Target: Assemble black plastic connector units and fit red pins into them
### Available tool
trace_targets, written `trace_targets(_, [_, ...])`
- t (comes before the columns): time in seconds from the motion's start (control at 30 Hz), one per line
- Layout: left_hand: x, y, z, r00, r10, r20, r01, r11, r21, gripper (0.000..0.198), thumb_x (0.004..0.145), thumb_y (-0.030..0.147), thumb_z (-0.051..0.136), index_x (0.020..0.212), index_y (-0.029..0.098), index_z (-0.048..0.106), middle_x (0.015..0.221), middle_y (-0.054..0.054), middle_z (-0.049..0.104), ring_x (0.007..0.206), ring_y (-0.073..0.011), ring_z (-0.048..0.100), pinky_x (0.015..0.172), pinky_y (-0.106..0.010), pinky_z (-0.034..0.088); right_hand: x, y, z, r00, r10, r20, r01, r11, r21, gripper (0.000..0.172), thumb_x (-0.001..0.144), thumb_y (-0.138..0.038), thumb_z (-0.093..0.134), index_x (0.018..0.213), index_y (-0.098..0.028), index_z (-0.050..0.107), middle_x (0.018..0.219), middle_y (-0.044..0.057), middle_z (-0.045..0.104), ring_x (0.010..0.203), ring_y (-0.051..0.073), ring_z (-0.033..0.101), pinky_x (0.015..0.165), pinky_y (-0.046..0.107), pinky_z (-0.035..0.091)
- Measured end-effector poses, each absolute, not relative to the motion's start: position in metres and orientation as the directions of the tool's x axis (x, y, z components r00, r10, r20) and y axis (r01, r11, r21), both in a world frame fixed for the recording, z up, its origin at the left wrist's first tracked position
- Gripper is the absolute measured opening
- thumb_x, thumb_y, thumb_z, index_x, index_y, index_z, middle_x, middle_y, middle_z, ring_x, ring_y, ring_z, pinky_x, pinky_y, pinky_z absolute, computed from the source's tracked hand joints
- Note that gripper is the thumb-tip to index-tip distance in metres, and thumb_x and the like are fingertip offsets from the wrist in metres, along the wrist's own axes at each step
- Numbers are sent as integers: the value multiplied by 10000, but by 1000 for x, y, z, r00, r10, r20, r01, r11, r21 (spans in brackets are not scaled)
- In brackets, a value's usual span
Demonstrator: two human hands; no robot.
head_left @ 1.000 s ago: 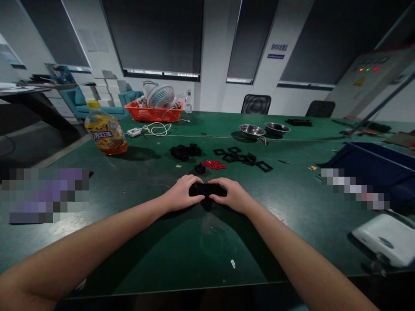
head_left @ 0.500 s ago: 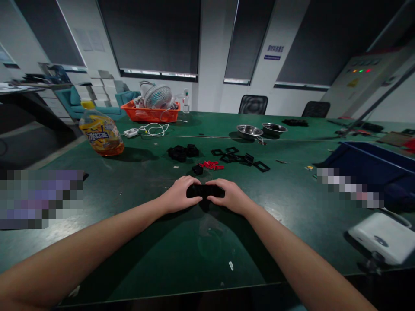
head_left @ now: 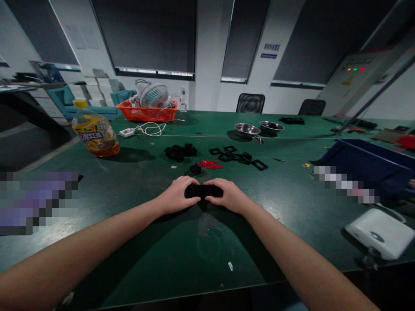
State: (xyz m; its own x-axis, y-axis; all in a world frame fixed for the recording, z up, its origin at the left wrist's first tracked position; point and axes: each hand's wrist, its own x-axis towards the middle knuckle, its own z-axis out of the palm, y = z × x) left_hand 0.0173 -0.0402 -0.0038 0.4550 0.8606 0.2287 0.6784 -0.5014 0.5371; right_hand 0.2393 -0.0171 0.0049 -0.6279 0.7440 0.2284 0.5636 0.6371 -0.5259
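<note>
Between my two hands is a dark, oblong black piece (head_left: 203, 191), too dark to make out its kind. My left hand (head_left: 179, 194) grips its left end, fingers over the far side and thumb on the near side. On the other end my right hand (head_left: 229, 195) is closed the same way. Just beyond the hands lie a small black block (head_left: 195, 169) and several red pieces (head_left: 210, 164). A heap of black parts (head_left: 180, 152) sits farther back, and flat black frames (head_left: 259, 164) are scattered to its right.
A bottle of amber drink (head_left: 97, 134) stands at left on the green table (head_left: 207, 259). Behind it are an orange basket (head_left: 145, 114) with a fan and a white cable (head_left: 152, 129). Two metal bowls (head_left: 247, 129) are at the back; a blue bin (head_left: 369, 164) and white device (head_left: 381, 233) are right.
The whole view has shifted slightly, with the scene sliding a little left. Both hands keep their hold on the black piece, with no clear change in grip.
</note>
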Motion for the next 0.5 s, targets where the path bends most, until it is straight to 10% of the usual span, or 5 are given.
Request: trace_targets(0.5, [17, -41, -4, 468, 855, 225, 690, -513, 511, 328, 803, 344, 631, 1081, 177, 583, 1124, -105, 619, 1100, -271, 541, 972, -445, 430, 239, -18, 5, -626, 748, 220, 569, 631, -527, 390, 774, -245, 703, 1154, -176, 648, 1155, 108, 684, 1072, 231, 622, 942, 410, 475])
